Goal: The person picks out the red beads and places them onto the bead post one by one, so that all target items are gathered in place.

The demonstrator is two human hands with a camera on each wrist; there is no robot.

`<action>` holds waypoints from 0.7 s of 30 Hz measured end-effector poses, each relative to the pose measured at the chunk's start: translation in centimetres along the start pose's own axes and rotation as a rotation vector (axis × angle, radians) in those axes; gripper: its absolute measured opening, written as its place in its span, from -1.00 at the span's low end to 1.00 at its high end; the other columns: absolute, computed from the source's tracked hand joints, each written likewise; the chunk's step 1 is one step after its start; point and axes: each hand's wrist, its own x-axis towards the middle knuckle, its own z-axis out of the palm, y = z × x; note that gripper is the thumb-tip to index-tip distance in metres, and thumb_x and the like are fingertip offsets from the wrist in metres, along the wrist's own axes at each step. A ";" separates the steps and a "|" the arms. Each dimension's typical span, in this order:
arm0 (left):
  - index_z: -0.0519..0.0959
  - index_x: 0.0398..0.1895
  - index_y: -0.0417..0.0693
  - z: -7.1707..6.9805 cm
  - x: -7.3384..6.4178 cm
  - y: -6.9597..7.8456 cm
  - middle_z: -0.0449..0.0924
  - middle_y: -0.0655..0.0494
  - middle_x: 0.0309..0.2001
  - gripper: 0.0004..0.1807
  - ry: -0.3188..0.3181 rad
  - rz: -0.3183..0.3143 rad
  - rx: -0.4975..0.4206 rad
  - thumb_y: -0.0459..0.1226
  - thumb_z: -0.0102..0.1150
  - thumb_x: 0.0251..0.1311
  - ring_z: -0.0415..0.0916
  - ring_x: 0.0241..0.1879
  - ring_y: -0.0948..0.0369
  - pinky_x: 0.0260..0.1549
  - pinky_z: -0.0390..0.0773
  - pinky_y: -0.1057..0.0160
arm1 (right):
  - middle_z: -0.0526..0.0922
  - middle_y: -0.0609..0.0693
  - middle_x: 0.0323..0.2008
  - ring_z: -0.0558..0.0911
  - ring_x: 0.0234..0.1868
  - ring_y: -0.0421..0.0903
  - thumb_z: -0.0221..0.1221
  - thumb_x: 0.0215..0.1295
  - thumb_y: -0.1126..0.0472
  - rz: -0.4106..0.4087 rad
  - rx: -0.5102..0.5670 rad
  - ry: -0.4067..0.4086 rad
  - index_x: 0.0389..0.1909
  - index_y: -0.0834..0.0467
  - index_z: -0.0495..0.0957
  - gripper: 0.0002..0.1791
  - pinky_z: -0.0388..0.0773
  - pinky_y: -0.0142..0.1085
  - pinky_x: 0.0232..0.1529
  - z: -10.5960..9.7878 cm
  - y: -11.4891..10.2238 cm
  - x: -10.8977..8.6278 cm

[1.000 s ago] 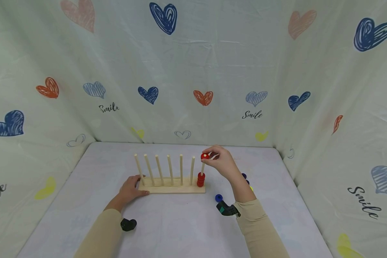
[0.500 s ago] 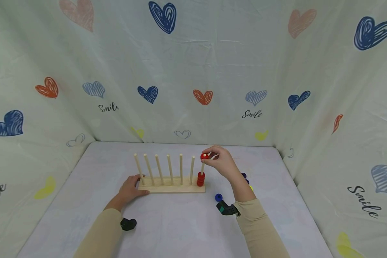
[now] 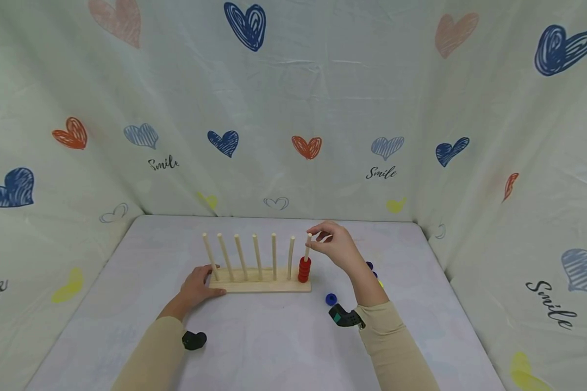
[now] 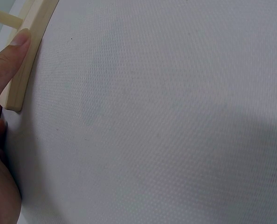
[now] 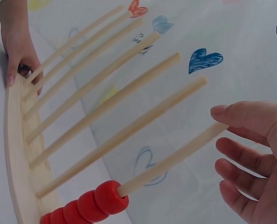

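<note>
A wooden peg rack (image 3: 269, 287) with a row of upright pegs stands on the table. Its left end is gripped by my left hand (image 3: 195, 285), thumb (image 4: 12, 53) along the front edge and fingers behind. Several red beads (image 3: 304, 270) are stacked low on the rightmost peg (image 5: 176, 156). At that peg's top is my right hand (image 3: 337, 244), fingers loosely bent and parted, with no bead between them. In the right wrist view the thumb and forefinger overlap the peg tip, and the top red bead (image 5: 111, 198) sits well below the fingers.
One blue bead (image 3: 331, 299) lies right of the rack, near the right wrist's black camera (image 3: 344, 315). More blue beads (image 3: 369, 265) and a yellow piece (image 3: 381, 284) are partly hidden behind the right forearm. A heart-printed curtain (image 3: 342, 108) surrounds the table.
The red bead that my right hand held at the top of the rightmost peg has dropped down onto the red stack. Both hands have stayed in place.
</note>
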 end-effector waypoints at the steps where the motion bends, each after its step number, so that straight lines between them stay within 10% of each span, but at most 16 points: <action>1: 0.33 0.28 -0.32 0.0 0.0 0.0 0.33 -0.37 0.17 -0.10 0.001 0.001 0.001 -0.05 0.52 -0.06 0.28 0.16 -0.22 0.15 0.27 -0.24 | 0.59 -0.02 -0.14 0.53 -0.13 -0.02 0.37 0.15 0.27 0.007 0.001 0.002 -0.12 0.18 0.67 -0.74 0.55 -0.14 -0.06 0.0 0.0 0.0; 21: 0.33 0.28 -0.33 0.1 0.2 0.2 0.33 -0.37 0.17 -0.11 0.003 -0.010 0.006 -0.08 0.52 -0.05 0.30 0.15 -0.21 0.14 0.29 -0.22 | 0.60 -0.03 -0.19 0.53 -0.18 -0.03 0.39 0.13 0.26 0.055 -0.013 0.002 -0.14 0.14 0.67 -0.74 0.54 -0.18 -0.19 -0.6 1.7 -0.1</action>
